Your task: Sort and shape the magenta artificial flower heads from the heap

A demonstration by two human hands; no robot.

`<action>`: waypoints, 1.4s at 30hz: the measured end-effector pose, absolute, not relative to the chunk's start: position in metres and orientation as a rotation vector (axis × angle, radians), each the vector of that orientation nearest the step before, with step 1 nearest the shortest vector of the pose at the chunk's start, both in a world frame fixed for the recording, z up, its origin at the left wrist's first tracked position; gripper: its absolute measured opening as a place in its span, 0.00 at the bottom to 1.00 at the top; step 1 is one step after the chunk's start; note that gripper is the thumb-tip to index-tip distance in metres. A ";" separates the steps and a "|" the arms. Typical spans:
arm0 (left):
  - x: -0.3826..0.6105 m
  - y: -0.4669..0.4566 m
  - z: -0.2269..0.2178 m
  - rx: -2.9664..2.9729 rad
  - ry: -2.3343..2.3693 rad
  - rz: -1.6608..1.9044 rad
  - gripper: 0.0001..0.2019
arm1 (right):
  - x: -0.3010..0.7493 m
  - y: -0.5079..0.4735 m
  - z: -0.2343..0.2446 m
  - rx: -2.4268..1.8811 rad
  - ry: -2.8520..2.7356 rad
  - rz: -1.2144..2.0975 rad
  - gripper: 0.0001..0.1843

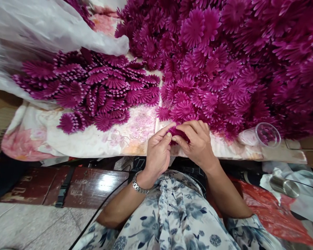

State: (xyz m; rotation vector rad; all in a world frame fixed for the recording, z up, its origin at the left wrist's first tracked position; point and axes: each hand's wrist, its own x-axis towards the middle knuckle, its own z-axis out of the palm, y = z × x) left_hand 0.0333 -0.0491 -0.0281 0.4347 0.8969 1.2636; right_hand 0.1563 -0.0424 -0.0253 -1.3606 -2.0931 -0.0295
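Between my two hands, close to the table's front edge, is a magenta artificial flower piece (176, 132), partly covered by the fingers. My left hand (159, 151) pinches it with thumb and forefinger. My right hand (197, 142) grips its other side, fingers curled over the petals. Just beyond the hands a big heap of open magenta artificial flowers (216, 83) spreads to the back and right. To the left lies a pile of flat, stacked magenta petal pieces (101, 86).
A floral tablecloth (141, 135) covers the table. A clear plastic cup (266, 134) lies on its side at right. White plastic sheeting (54, 27) hangs over the left pile. Below are a dark red bench (94, 182), a metal tumbler (285, 186) and red plastic (271, 208).
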 end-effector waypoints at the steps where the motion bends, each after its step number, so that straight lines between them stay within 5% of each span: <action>1: 0.033 -0.049 -0.029 0.435 0.900 1.259 0.11 | 0.154 -0.041 -0.027 -1.366 -2.101 -0.032 0.11; 14: 0.029 -0.051 -0.029 0.458 0.931 1.264 0.11 | 0.154 -0.037 -0.029 -1.239 -2.023 -0.156 0.06; 20: 0.012 -0.047 -0.028 0.501 0.934 1.367 0.12 | 0.177 -0.029 -0.031 -1.495 -1.908 -0.411 0.08; 34: 0.012 -0.050 -0.031 0.480 0.955 1.268 0.10 | 0.215 -0.065 -0.004 -1.610 -2.221 0.227 0.30; 42: 0.002 -0.047 -0.031 0.491 1.006 1.400 0.11 | 0.166 -0.035 -0.037 -1.419 -2.233 0.078 0.21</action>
